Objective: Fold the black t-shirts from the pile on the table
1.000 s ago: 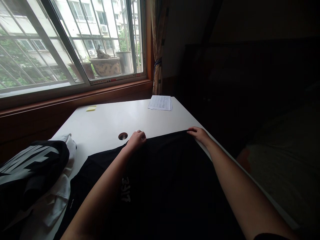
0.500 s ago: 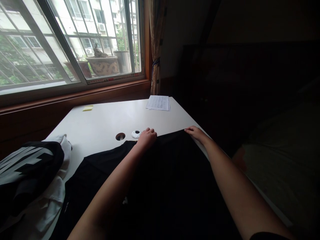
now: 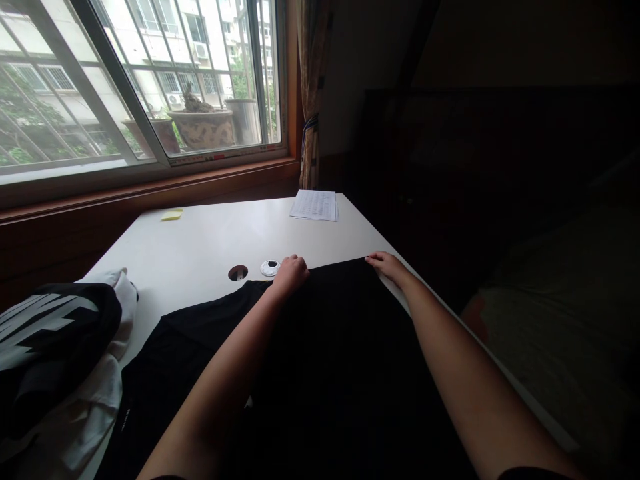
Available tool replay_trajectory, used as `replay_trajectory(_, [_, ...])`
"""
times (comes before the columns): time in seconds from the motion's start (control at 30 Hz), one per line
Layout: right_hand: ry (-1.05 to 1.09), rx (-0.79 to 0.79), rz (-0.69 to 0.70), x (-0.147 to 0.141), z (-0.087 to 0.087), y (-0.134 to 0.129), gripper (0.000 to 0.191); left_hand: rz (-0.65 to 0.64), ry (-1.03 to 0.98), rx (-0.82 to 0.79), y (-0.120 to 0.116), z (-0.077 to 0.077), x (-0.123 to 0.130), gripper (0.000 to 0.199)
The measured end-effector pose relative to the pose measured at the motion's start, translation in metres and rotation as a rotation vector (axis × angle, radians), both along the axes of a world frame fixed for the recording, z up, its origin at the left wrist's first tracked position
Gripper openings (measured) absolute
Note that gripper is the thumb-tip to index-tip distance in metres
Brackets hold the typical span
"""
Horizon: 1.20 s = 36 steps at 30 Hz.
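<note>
A black garment point(image 3: 345, 347) lies spread over the white table point(image 3: 210, 233), its far edge running between my two hands. My left hand point(image 3: 291, 275) is closed on that edge near its middle, fingers curled and knuckles up. At the far right corner my right hand point(image 3: 389, 265) pinches the cloth between thumb and fingers. The edge looks taut between them. Small pale lettering shows on the garment's left part. My left forearm hides some of the cloth, and its exact cut is too dark to make out.
A heap of black and white clothing point(image 3: 65, 333) rests at the table's left. Beyond my left hand are a cable hole point(image 3: 238, 273) and a round white cover point(image 3: 271, 268). Papers point(image 3: 315, 205) and a yellow notepad point(image 3: 172, 215) lie at the back, below the window.
The view has shifted slightly, so the table and heap sit a little further left. Both hands keep their hold on the garment's far edge, with hardly any movement.
</note>
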State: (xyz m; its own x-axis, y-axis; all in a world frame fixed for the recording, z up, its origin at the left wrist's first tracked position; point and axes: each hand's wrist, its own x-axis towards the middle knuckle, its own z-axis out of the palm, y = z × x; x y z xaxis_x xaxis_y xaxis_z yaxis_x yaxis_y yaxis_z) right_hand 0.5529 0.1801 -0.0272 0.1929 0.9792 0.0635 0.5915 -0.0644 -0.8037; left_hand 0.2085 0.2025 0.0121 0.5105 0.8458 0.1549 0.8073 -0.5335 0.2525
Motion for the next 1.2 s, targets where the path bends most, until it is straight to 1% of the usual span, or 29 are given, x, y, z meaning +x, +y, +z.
replay_trajectory(0.07, [-0.101,0.019,-0.048,-0.002,-0.004,0.004,0.029,0.033,-0.005,0.006,0.000,-0.003,0.002,0.011])
replay_trajectory(0.17, [-0.180,0.041,-0.131,-0.006,-0.010,0.008,0.023,0.059,-0.003,0.037,-0.003,-0.006,0.005,0.014])
replay_trajectory(0.23, [-0.262,0.051,-0.169,-0.009,-0.013,0.009,0.021,0.046,-0.002,0.065,-0.005,-0.006,0.007,0.020])
replay_trajectory(0.3, [-0.346,0.059,-0.183,-0.011,-0.014,0.009,0.021,0.003,0.003,0.088,-0.007,-0.005,0.008,0.026])
replay_trajectory(0.47, [-0.421,0.083,-0.178,-0.014,-0.016,0.008,0.020,-0.141,0.054,0.096,-0.009,0.001,0.011,0.027])
replay_trajectory(0.7, [-0.537,0.112,-0.171,-0.021,-0.015,0.005,0.017,-0.207,0.094,0.125,-0.006,0.001,0.024,0.025])
replay_trajectory(0.83, [-0.574,0.124,-0.154,-0.024,-0.014,0.003,0.017,-0.218,0.107,0.136,-0.003,0.002,0.031,0.027])
replay_trajectory(1.0, [-0.580,0.184,-0.076,-0.021,-0.015,0.004,0.020,-0.215,0.107,0.128,0.002,0.003,0.040,0.029])
replay_trajectory(1.1, [-0.566,0.192,-0.042,-0.018,-0.016,0.005,0.023,-0.176,0.092,0.106,0.006,0.001,0.043,0.027])
replay_trajectory(1.2, [-0.552,0.190,-0.023,-0.015,-0.015,0.008,0.021,-0.117,0.066,0.074,0.010,-0.002,0.043,0.025])
